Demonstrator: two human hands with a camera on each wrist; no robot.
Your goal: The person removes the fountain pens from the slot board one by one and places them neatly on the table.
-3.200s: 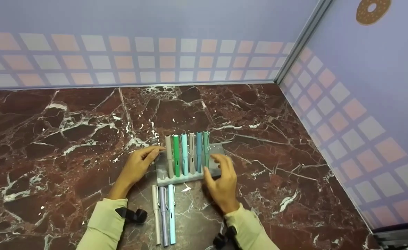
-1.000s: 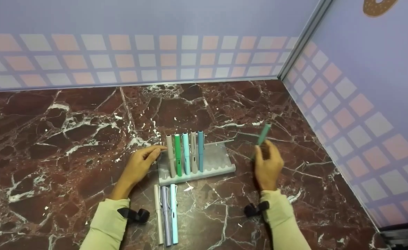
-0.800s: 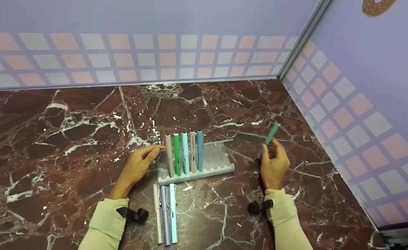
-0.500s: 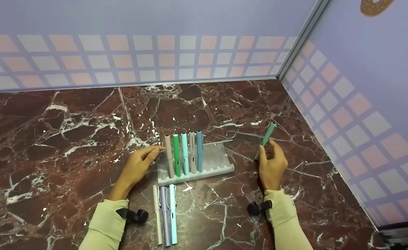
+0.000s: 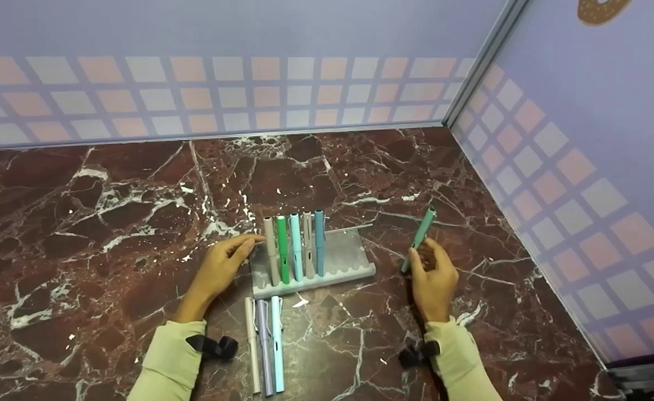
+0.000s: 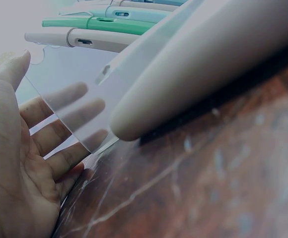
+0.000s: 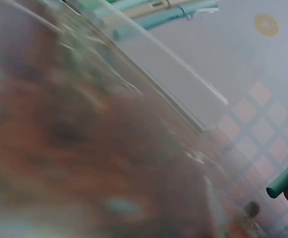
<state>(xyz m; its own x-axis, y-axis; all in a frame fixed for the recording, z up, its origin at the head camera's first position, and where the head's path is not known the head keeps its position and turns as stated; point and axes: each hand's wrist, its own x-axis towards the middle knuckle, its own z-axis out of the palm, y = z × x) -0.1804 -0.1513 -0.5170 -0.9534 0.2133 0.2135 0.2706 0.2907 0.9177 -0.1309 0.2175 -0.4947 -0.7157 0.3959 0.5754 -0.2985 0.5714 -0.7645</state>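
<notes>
A clear pen stand (image 5: 343, 250) with a notched front lip holds several pens in a row, among them a bright green pen (image 5: 283, 245) and a blue pen (image 5: 320, 239). My left hand (image 5: 221, 264) lies at the stand's left edge; in the left wrist view its fairly straight fingers (image 6: 69, 119) show behind the clear panel (image 6: 84, 74). Right of the stand, my right hand (image 5: 435, 278) pinches a dark green pen (image 5: 422, 229) between thumb and fingers, tilted with its upper end to the right. That pen (image 7: 285, 178) also enters the right wrist view.
Beige, purple and light blue pens (image 5: 278, 345) lie side by side on the dark red marble table (image 5: 137, 223), in front of the stand. A patterned wall (image 5: 304, 72) rises at the back, and another wall (image 5: 571, 184) closes off the right.
The dark green pen has left the right end of the row, carried to the right in my right hand. Lately that hand has come slightly nearer. My left hand stays at the stand.
</notes>
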